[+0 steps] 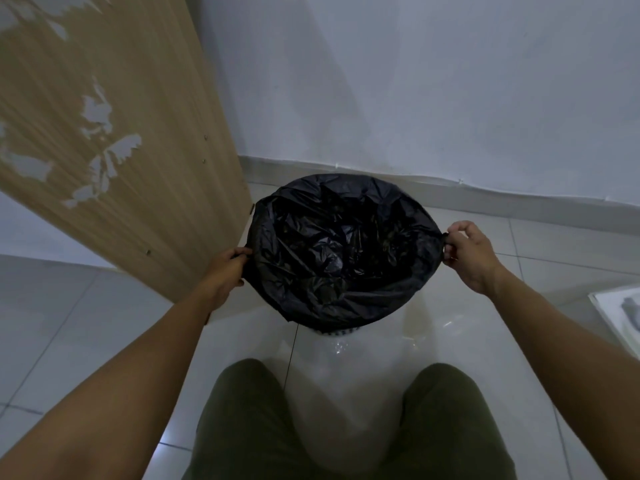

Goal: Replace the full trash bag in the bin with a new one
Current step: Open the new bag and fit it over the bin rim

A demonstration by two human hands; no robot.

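I saw one black bag (343, 251) over one bin (337, 332), between my left hand (225, 275) and right hand (467, 254), each pinching its rim. One wooden panel (104, 133) crowded the left; tiled floor (536, 244) spread beyond the right.

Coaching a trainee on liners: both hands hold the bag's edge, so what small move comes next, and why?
Probably tug the edge down over the bin: left hand and right hand pinch the bag, spread wide, at opposite sides above it.
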